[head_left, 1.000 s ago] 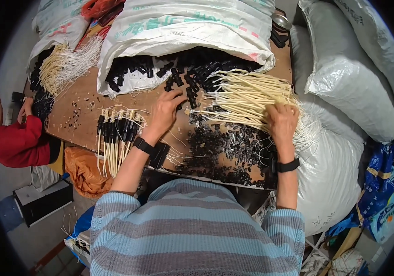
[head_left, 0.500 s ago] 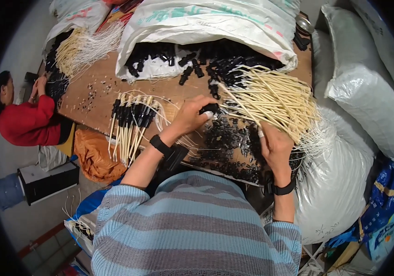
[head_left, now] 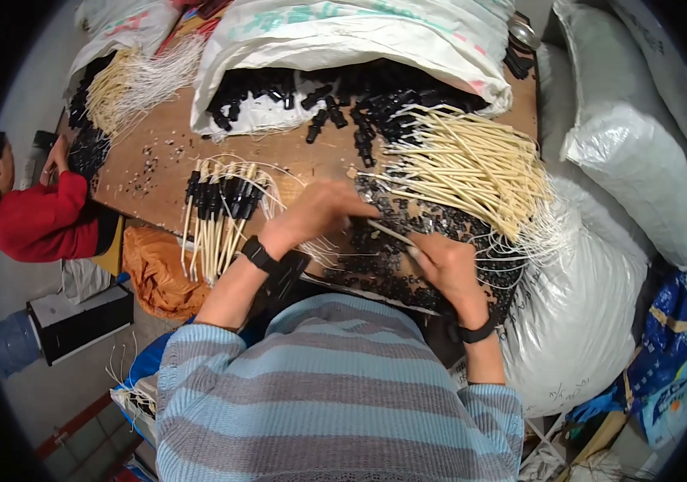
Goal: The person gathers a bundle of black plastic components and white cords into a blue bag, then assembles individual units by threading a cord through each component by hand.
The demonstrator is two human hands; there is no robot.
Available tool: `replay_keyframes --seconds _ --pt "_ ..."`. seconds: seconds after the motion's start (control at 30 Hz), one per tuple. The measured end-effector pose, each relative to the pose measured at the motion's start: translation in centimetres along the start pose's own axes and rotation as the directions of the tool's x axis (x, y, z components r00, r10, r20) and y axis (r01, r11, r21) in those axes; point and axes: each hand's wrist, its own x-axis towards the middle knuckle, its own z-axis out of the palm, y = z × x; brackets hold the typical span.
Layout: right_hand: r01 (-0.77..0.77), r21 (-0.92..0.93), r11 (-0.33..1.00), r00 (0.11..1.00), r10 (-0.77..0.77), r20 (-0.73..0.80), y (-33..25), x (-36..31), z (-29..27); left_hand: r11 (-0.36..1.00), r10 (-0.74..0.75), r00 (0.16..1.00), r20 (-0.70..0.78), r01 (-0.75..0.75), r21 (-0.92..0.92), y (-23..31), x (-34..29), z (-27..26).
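Observation:
My left hand [head_left: 317, 210] is smeared by motion above the near middle of the table, fingers closed around a black plastic fitting that hardly shows under them. My right hand [head_left: 449, 267] pinches one thin cream tube [head_left: 392, 233], whose free end points at the left fingertips. Beyond the right hand lies a big pile of cream tubes [head_left: 472, 165] with white wires trailing off its right end. Left of my left hand, a row of tubes fitted with black fittings [head_left: 219, 201] rests at the table's edge.
A white woven sack [head_left: 351, 40] spills black fittings [head_left: 331, 112] at the back. Small black pieces [head_left: 383, 269] cover the near table. Stuffed pale sacks [head_left: 584, 313] crowd the right side. At far left a person in a red top [head_left: 42, 213] works beside another tube bundle [head_left: 114, 92].
My right hand has drawn a single tube away from the pile, moving left and nearer. My left hand has shifted slightly left and nearer, turning palm down. The view has shifted a little.

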Motion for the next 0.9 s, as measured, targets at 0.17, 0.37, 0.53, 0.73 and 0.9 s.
replay_keyframes --seconds 0.17,0.37,0.53,0.73,0.9 --pt "-0.122 -0.014 0.992 0.939 0.11 -0.327 -1.2 3.6 2.6 0.983 -0.166 0.978 -0.125 0.155 -0.096 4.6 1.6 2.2" --pt "-0.22 0.88 0.421 0.961 0.251 0.121 -1.5 2.5 -2.0 0.591 -0.768 0.638 -0.062 0.667 -0.455 0.9 -1.7 2.4" --pt "-0.299 0.121 0.947 0.954 0.297 0.03 -3.2 3.1 3.7 0.513 -0.703 0.711 0.035 0.541 -0.666 4.2 1.3 2.3" --pt "-0.177 0.083 0.981 0.958 0.191 -0.215 -2.6 2.6 4.5 0.833 -0.547 0.814 -0.196 0.508 -0.217 3.6 -0.3 2.8" --pt "-0.167 0.071 0.983 0.954 0.18 -0.24 -2.9 3.4 3.6 0.867 -0.498 0.847 -0.187 0.48 -0.135 3.6 -0.4 2.4"
